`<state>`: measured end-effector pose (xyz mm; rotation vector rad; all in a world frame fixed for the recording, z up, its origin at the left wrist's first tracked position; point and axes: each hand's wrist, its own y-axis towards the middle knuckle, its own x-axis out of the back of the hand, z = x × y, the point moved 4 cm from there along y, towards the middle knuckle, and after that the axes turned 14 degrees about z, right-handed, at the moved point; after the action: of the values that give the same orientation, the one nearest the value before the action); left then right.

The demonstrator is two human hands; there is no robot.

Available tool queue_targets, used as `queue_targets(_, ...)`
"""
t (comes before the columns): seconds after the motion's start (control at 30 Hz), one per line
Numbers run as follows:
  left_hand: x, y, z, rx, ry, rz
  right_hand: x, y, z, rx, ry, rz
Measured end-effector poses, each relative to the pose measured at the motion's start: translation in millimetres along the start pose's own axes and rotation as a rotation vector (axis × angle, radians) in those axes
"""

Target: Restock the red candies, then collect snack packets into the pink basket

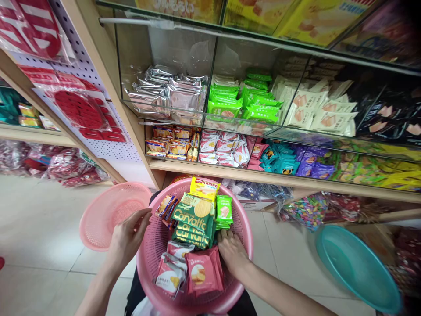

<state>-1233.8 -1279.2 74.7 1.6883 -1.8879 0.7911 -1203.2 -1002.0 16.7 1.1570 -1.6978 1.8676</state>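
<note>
A pink basket [248, 228] rests on my lap. Inside it are dark green Carvalfo packets [194, 224], a yellow Kaman packet [204, 188], light green packets [224, 210], orange-and-blue packets [166, 207], white-and-pink packets [171, 272] and dark pink packets [204, 271]. Over the basket's left rim is my left hand [131, 230], its fingers curled with the thumb and forefinger near each other; no object shows in it. My right hand [230, 250] reaches inside at the right, beside the green packets, and its fingertips are partly hidden between the packets and the basket wall.
Glass-fronted shelves [230, 171] of snack packets stand ahead, close above the basket. A second pink basket [95, 219] lies on the floor at left, a teal basin [358, 267] at right. Red decorations [82, 109] hang on a board at upper left.
</note>
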Motion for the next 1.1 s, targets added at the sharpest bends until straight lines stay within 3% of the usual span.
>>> queue_targets(0.47,-3.7,2,7,-0.024,0.005,0.013,5,-1,-4,-0.042,0.066,0.042)
queue_targets(0.9,-2.7,0,12,-0.019,-0.015,0.022,-2,8,1,0.012,0.091,0.062)
queue_targets(1.1,-3.2,-1,14,-0.015,-0.008,0.024,7,-2,-3,0.038,0.155,0.095)
